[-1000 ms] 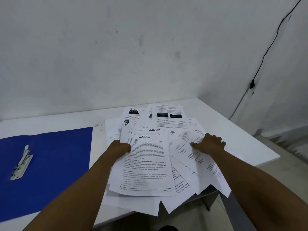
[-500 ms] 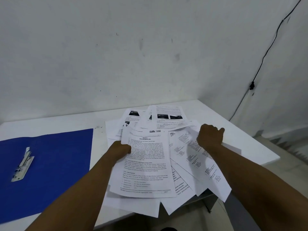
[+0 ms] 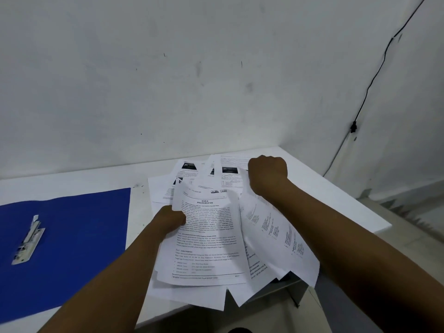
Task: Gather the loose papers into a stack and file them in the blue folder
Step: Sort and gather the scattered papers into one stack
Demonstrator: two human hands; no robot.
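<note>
Papers (image 3: 209,239): loose printed sheets, fanned and overlapping on the right half of the table (image 3: 96,181); the nearest ones hang over the front edge. Not yet squared into a stack.

Top sheet (image 3: 206,227): headed page of text, buckled upward at its left edge where I hold it.

My left hand (image 3: 171,218): fingers curled round the left edge of the top sheets, pinching them.

My right hand (image 3: 268,174): fisted at the far right of the pile, gripping the upper edge of a sheet so that it lifts off the others.

Far sheets (image 3: 189,169): pages with small dark photos, lying flat beyond my hands, touched by neither.

Blue folder (image 3: 72,248): lying open and flat at the left, just beside the pile, nothing filed in it.

Metal clip (image 3: 28,241): on the folder's left part; whether it is sprung open I cannot tell.

Progress, by my reckoning: gathering barely begun; squaring, carrying over and filing all remain.
</note>
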